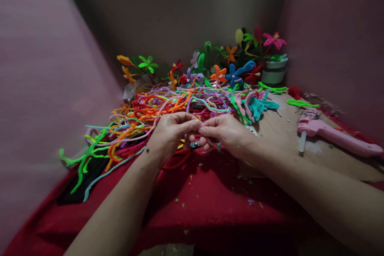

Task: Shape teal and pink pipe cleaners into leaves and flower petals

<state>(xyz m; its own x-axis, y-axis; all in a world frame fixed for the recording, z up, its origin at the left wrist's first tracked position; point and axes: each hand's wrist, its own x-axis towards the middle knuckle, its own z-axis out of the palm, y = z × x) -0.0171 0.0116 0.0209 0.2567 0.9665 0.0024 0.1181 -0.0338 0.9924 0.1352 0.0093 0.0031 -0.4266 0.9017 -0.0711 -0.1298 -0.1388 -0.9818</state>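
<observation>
Over the front of a tangled heap of coloured pipe cleaners [168, 104], my two hands meet fingertip to fingertip. Thumb and fingers of my left hand [175, 130] are pinched together on a pink pipe cleaner [213, 144]. My right hand [225, 131] pinches the same piece from the other side, and a short length of it hangs below the fingers. Most of the pipe cleaner is hidden by my fingertips. Just beneath the hands lies a small dark tool [195, 145], mostly covered, so its kind is unclear.
A pink glue gun [339, 134] lies on a cardboard sheet [279, 128] at right. Pipe-cleaner flowers stand along the back, with a pale pot [273, 70] at back right. Teal bent pieces [259, 107] sit beside the heap. Scraps dot the red cloth [210, 204].
</observation>
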